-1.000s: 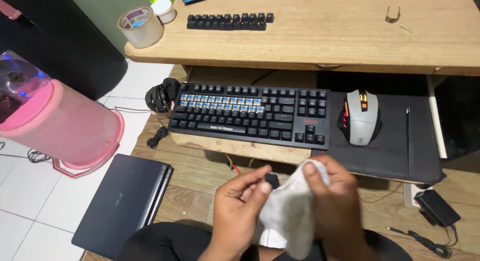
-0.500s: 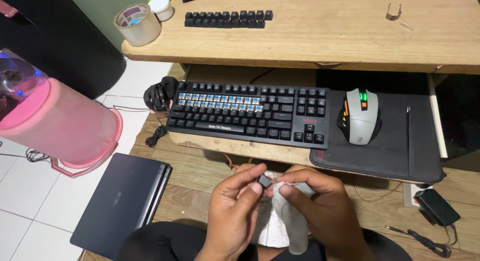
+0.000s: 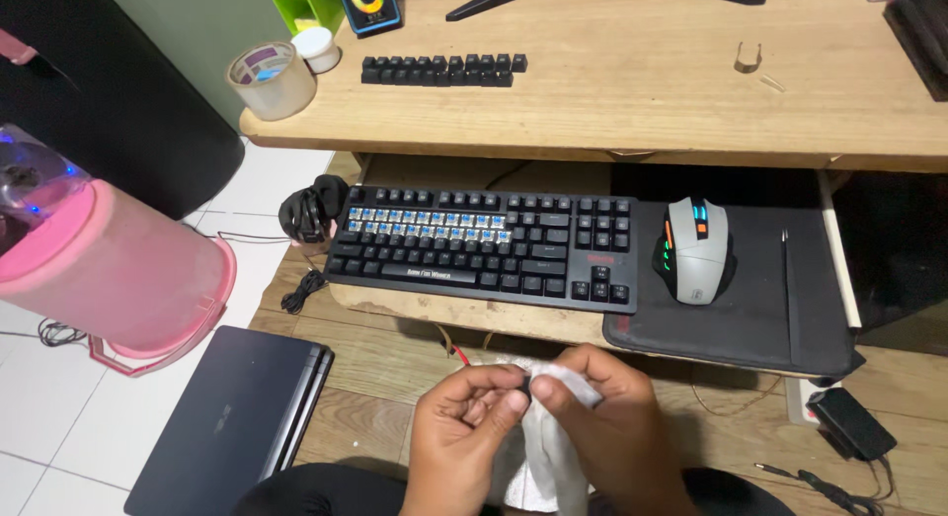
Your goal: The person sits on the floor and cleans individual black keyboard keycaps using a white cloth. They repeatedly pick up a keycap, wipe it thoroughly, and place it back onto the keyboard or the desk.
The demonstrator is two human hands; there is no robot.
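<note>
My left hand pinches a small black keycap between thumb and fingers, mostly hidden by them. My right hand grips a white cloth and presses it against the keycap. Both hands are held together low in the head view, above my lap. Beyond them a black keyboard lies on a pull-out tray, with two rows of bare blue switches where caps are off. Removed black keycaps sit in two rows on the wooden desk.
A grey mouse rests on a black mouse pad right of the keyboard. A tape roll stands at the desk's left corner. A pink bucket and closed dark laptop are on the floor at left; a power adapter at right.
My hands have closed together: the cloth, earlier draped open over my right hand, is now bunched against the keycap, which is nearly hidden. The view shifted slightly, showing more of the desk.
</note>
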